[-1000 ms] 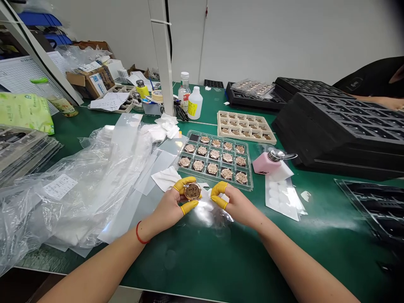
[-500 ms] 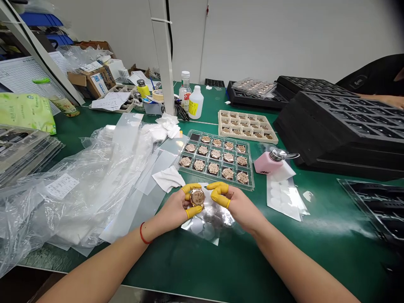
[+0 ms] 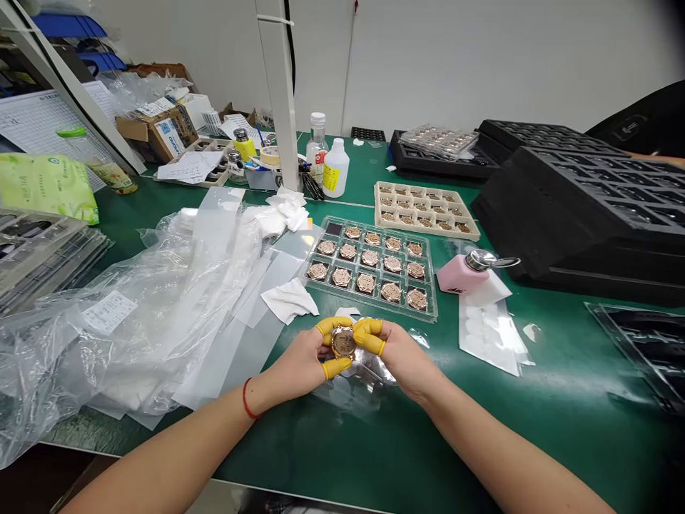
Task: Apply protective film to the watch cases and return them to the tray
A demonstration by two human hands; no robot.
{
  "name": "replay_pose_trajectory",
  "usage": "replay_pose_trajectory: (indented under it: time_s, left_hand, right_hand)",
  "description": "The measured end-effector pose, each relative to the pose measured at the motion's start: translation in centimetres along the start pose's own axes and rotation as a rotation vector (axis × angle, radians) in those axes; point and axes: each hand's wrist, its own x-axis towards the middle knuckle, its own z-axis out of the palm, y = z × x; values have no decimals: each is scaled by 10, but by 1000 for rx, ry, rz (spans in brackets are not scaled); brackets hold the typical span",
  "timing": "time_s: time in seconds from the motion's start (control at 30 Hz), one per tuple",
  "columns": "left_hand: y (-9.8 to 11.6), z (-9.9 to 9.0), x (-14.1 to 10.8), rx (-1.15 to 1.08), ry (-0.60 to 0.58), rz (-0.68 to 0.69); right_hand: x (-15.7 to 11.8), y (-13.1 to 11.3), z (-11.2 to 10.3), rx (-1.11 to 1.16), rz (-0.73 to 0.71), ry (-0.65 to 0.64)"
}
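Fingers of the left hand (image 3: 302, 360) pinch one watch case (image 3: 343, 344) by its rim, lower centre; the right hand (image 3: 407, 359) has two fingertips pressed together beside it. Fourteen more cases (image 3: 369, 258) sit in one clear tray (image 3: 372, 302), mid-frame.

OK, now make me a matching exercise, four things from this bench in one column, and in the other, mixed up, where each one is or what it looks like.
1. watch case
2. beige tray
3. bottle with silver top
4. finger cots

A. pink, standing to the right of the clear tray
B. yellow, worn on the left hand and right hand
C. beyond the clear tray, nearer the wall
D. held in the left hand

Pairs: 1-D, 2-C, 3-A, 4-B
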Motion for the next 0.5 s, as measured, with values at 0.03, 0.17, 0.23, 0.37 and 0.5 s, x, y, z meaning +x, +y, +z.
replay_pose_trajectory:
  time_s: [0.03, 0.17, 0.23, 0.37, 0.5]
  left_hand:
    - [0, 0, 0, -2, -4, -3]
    - [0, -1, 0, 5, -5, -10]
    - [-1, -1, 0, -2, -8, -11]
    - [-4, 0, 1, -24, -9, -32]
    - [-4, 0, 2, -59, 6, -62]
  right_hand:
    - [0, 0, 0, -5, 1, 5]
    - [0, 2, 0, -33, -14, 33]
    - [0, 4, 1, -46, -25, 44]
    - [1, 9, 2, -128, -62, 52]
    - [-4, 7, -7, -506, -198, 196]
